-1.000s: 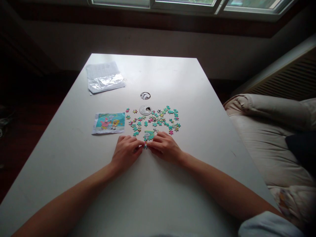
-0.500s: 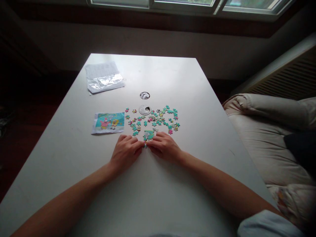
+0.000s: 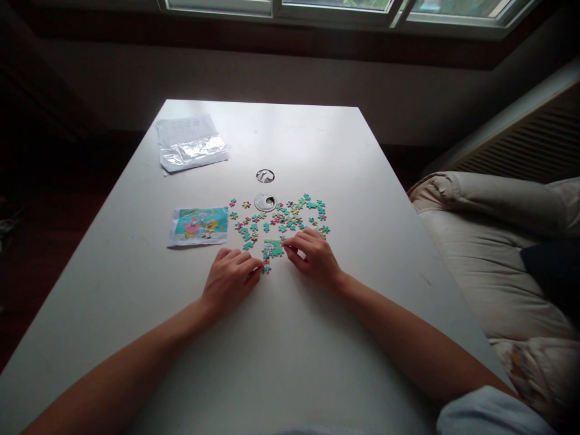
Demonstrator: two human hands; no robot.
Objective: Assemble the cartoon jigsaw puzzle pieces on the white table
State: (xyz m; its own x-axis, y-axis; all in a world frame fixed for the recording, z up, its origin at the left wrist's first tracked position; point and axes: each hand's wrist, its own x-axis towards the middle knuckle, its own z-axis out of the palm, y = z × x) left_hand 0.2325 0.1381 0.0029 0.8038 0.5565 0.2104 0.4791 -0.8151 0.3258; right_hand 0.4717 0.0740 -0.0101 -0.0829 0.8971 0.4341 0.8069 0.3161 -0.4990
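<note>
My left hand lies on the white table with its fingers curled, and the fingertips pinch the lower edge of a small joined cluster of teal puzzle pieces. My right hand rests just right of that cluster with its fingers bent together. Its tips are at the near edge of the loose puzzle pieces; what they pinch is too small to make out. Several teal, pink and yellow pieces lie scattered beyond both hands.
A cartoon reference picture lies left of the pieces. A clear plastic bag on paper sits at the far left. Two round cable holes are in the table's middle. A cushioned sofa stands at the right.
My right hand has left the spot where both hands met and moved up and to the right, toward the loose pieces. My left hand has stayed at the cluster.
</note>
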